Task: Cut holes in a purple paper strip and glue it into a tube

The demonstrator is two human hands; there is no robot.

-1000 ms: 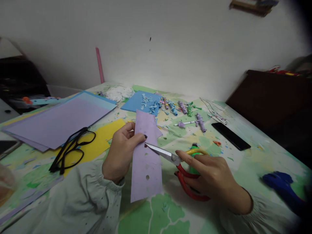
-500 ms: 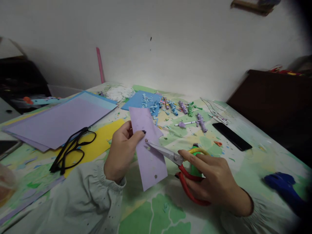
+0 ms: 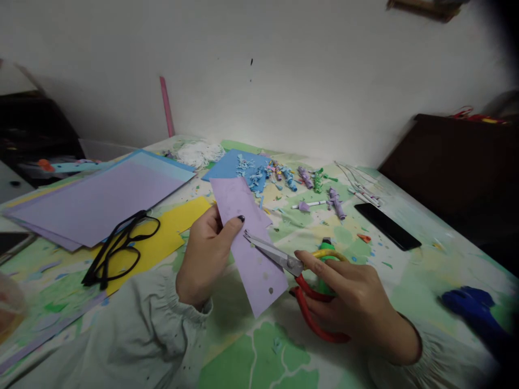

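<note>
My left hand (image 3: 208, 254) pinches a strip of purple paper (image 3: 259, 270) along its left side, thumb on top. The strip slants toward me above the table, and a small hole shows close to its lower end. In my right hand (image 3: 357, 302) is a pair of scissors (image 3: 316, 319) with red and yellow handles. Its blades lie nearly closed across the strip, the tips beside my left thumb. Behind the scissors a green object with a dark tip (image 3: 326, 248) is partly hidden by the handle and my fingers.
Black glasses (image 3: 121, 248) rest on yellow paper (image 3: 166, 237), near stacked purple and blue sheets (image 3: 105, 200). Toward the wall are blue paper (image 3: 227, 165) with scraps, white string (image 3: 198, 154) and several rolled paper pieces (image 3: 336, 202). A black phone (image 3: 387, 227) and a blue object (image 3: 470, 302) lie right.
The lower end of the purple strip has swung to the right, tilting it more. The scissors stay almost in place over it, with both hands keeping their hold.
</note>
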